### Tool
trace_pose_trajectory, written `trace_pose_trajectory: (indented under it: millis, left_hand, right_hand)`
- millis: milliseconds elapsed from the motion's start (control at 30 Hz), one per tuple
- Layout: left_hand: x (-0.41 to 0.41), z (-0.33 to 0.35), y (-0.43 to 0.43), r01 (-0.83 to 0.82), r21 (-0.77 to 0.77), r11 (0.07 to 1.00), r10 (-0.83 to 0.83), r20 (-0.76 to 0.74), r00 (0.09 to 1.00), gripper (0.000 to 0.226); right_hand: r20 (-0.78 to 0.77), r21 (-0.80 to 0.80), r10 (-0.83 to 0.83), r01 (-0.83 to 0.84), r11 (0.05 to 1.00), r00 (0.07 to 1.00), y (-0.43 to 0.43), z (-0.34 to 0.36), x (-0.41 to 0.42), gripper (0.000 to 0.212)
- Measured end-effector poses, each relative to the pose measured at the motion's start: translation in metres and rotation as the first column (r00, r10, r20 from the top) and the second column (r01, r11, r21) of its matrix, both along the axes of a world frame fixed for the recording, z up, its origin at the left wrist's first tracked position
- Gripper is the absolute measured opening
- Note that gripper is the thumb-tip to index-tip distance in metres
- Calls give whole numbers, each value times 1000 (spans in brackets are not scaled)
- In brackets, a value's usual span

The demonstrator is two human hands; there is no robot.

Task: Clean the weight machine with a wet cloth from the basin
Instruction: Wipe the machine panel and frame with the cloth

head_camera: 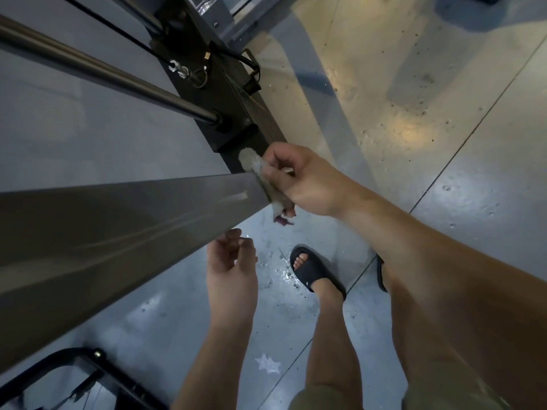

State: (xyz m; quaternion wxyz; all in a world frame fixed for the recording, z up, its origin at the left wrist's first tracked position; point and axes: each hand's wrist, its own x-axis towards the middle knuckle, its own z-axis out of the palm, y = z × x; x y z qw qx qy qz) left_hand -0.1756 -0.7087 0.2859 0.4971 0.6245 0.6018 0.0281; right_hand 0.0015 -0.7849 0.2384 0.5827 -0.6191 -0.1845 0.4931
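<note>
Closest, the weight machine post (118, 232) runs in from 9 o'clock. Right hand (299, 182) clamps the cloth (251, 167) against its end; left hand (231, 270), at 6 o'clock, hangs loose, empty. Keep the cloth flat and drag along the edge.

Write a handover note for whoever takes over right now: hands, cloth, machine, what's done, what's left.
Right hand: grips the cloth and presses it against the end edge of the grey frame beam, right beside the black weight stack.
Left hand: loosely curled, holds nothing, just under the beam's lower edge.
Basin: not in view.
Done: the cloth is in hand and on the machine. How much has been wiped cannot be told from this view.
Left: probably the beam's length, the weight stack and the guide rods, re-wetting the cloth at the basin as needed.
</note>
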Motion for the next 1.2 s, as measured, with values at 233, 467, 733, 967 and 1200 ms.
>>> trace_pose_trajectory:
  millis: [233, 467, 733, 967, 1200]
  left_hand:
    - [-1, 10, -2, 3, 57, 998, -5, 29, 1000, 25]
    - [-2, 8, 0, -7, 108, 994, -7, 133, 991, 46]
    - [0, 5, 3, -60, 92, 994, 42, 189, 981, 71]
    - [-5, -6, 5, -67, 93, 993, 46, 208, 977, 72]
    - [-7, -20, 12, -11, 151, 989, -23, 218, 976, 73]
  right_hand:
    - [56, -105, -16, 21, 994, 998, -4, -5, -6, 19]
    - [19, 136, -176, 171, 976, 984, -4, 28, -27, 15]
    - [129, -126, -101, 117, 985, 987, 2, -8, -14, 31]
    - [157, -58, -189, 200, 978, 969, 0, -25, -33, 29]
    - [21, -297, -137, 137, 945, 990, 3, -117, -24, 28]
